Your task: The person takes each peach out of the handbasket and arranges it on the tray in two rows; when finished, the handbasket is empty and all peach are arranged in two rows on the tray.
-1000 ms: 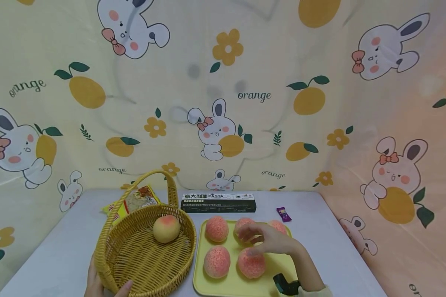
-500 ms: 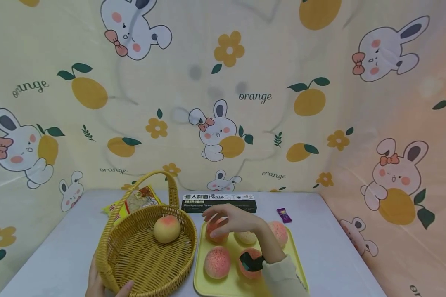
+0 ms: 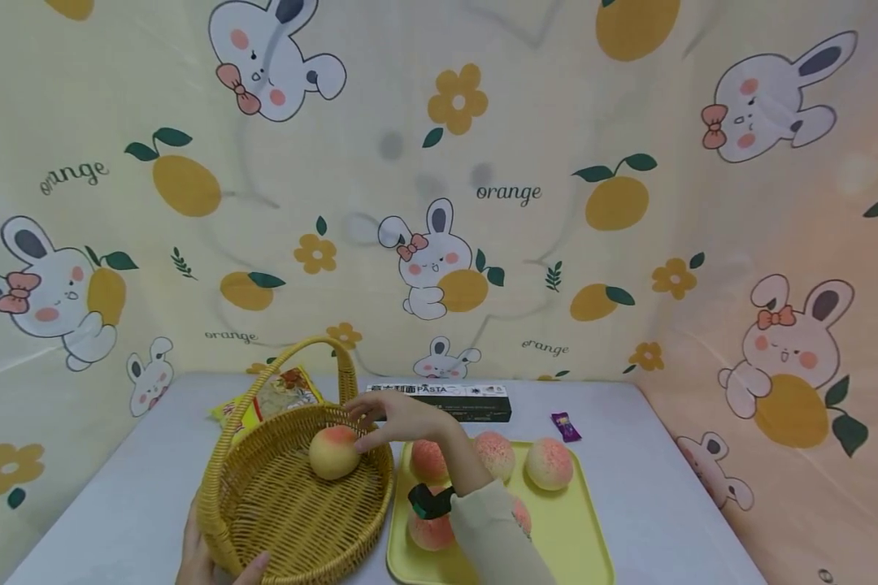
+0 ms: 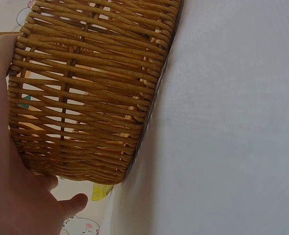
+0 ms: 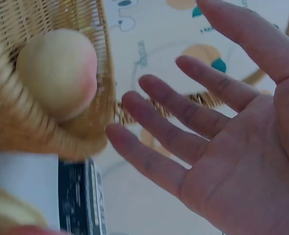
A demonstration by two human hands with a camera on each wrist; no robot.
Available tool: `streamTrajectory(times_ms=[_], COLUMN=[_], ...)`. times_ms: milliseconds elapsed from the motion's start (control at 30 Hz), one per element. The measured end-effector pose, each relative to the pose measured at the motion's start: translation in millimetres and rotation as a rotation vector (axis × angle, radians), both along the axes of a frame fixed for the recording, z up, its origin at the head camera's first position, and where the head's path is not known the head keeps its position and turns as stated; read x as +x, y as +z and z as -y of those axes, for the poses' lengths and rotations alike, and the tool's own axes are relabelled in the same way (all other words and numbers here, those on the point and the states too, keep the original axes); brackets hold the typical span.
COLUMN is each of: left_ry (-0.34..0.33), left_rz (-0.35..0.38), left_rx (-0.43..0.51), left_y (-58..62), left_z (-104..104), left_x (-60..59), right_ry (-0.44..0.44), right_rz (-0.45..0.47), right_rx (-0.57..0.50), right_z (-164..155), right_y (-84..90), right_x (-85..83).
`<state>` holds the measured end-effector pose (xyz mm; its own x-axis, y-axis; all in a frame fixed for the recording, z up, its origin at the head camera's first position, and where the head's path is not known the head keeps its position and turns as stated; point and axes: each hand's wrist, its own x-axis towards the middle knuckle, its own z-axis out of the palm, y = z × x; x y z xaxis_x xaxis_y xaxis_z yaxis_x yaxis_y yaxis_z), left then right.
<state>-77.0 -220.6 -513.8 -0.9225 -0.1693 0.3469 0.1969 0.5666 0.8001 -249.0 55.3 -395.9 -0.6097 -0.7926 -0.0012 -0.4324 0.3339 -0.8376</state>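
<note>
A round wicker basket (image 3: 293, 520) with a tall arched handle stands on the left. My left hand (image 3: 196, 548) holds its near left side, thumb at the rim; the left wrist view shows the hand along the woven wall (image 4: 85, 98). Inside the basket, at its far right, lies a pale yellow peach (image 3: 332, 459) with a pink top. Over the basket's right rim hovers my right hand (image 3: 402, 418), its thumb overlapping the peach's edge in the head view. From the right wrist, the fingers (image 5: 168, 107) look spread and hold nothing, apart from the peach (image 5: 56, 73).
Right of the basket, a yellow tray (image 3: 574, 544) carries several pink speckled peaches (image 3: 549, 464), partly hidden by my right forearm. Behind stand a black-and-white pasta box (image 3: 475, 404) and a small purple packet (image 3: 566, 426). A yellow noodle bag (image 3: 285, 394) lies behind the basket.
My right hand has swept left from above the tray to the basket's right rim, empty throughout. The left hand has stayed at the basket, and the view has shifted slightly.
</note>
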Motion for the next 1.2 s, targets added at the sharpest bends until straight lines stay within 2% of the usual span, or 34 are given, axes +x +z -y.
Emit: streamTrajectory(times_ms=[200, 400, 800, 1067, 1200], left_ry=[-0.010, -0.028, -0.024, -0.025, -0.023], left_rz=[0.012, 0.035, 0.047, 0.090, 0.065], left_rx=[0.024, 0.047, 0.014, 0.032, 0.006], left_y=[1.3, 2.4, 0.9, 3.3, 2.7], left_z=[0.5, 1.2, 2.5, 2.2, 2.3], left_x=[-0.4, -1.8, -0.3, -1.3, -1.0], right_ry=[-0.010, -0.038, -0.041, -0.041, -0.052], right_rz=[-0.032, -0.003, 0.000, 0.018, 0.020], right_rx=[0.061, 0.089, 0.127, 0.142, 0.168], right_z=[25.5, 41.1, 55.2, 62.1, 65.0], right_y=[-0.8, -8.6, -18.1, -22.4, -22.4], right_x=[-4.5, -8.5, -13.1, -18.2, -18.8])
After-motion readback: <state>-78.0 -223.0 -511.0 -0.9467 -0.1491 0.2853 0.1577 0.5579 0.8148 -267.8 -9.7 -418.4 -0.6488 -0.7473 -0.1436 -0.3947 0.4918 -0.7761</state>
